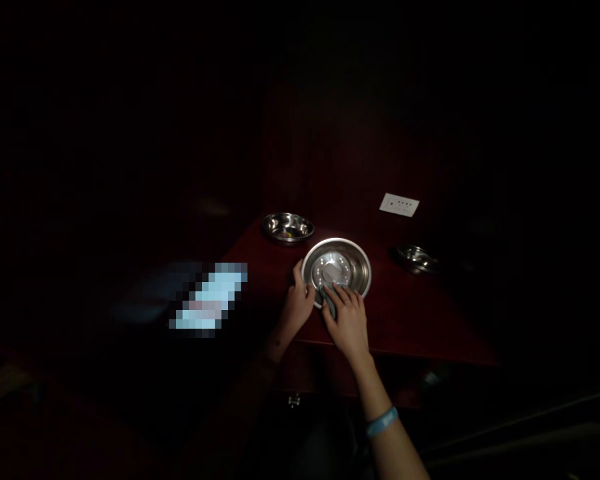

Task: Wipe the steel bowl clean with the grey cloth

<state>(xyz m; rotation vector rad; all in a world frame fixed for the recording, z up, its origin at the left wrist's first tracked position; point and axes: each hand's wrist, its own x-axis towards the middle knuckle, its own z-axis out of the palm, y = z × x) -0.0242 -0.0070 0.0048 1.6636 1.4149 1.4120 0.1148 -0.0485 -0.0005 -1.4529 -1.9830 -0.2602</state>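
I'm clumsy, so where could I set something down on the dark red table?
Probably on the dark red table between the bare right hand, small shiny steel bowl and front edge. A dimmer patch lies beside the left hand, nearer than the shallow back-left steel bowl. The middle is crowded: both hands, a larger round steel bowl and grey cloth.

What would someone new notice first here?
Probably the blocky blue-white patch on the left, the brightest thing here. Next, the shiny metal bowl near the middle: the left hand holds its side, the right hand holds a grey cloth against it. Above and right is a white socket plate.
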